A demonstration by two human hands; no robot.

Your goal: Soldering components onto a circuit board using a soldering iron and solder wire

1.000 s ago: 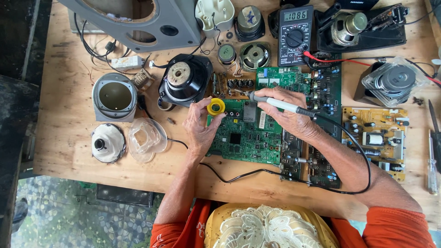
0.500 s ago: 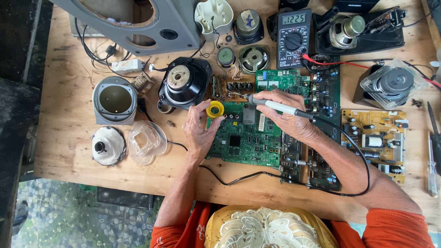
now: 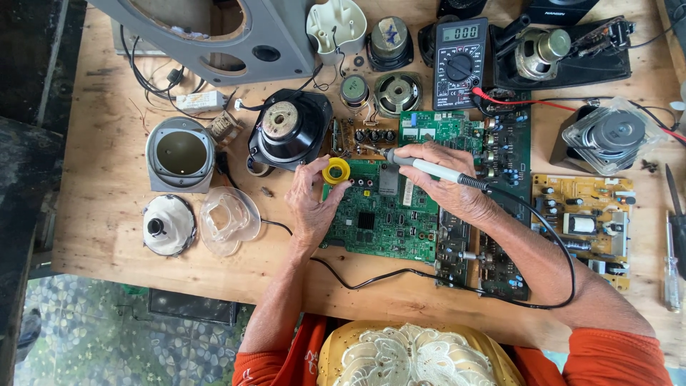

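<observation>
right hand (image 3: 446,179) gripped soldering iron (image 3: 429,169) pen-style, tip down on green circuit board (image 3: 382,221); left hand (image 3: 313,204) pinched yellow solder spool (image 3: 336,171) beside tip, feeding close; board flat on worktop (image 3: 107,186).

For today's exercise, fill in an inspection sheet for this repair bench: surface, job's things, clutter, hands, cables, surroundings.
Surface: wooden table, scuffed, crowded.
Job's things: green circuit board; soldering iron; yellow solder spool.
Clutter: multimeter, black speaker, grey speaker panel, yellow board, screwdriver.
Hands: left hand pinches the spool; right hand grips the iron, tip on the board.
Cables: black iron cord loops past the right forearm; red probe lead.
Surroundings: patterned floor below.
</observation>
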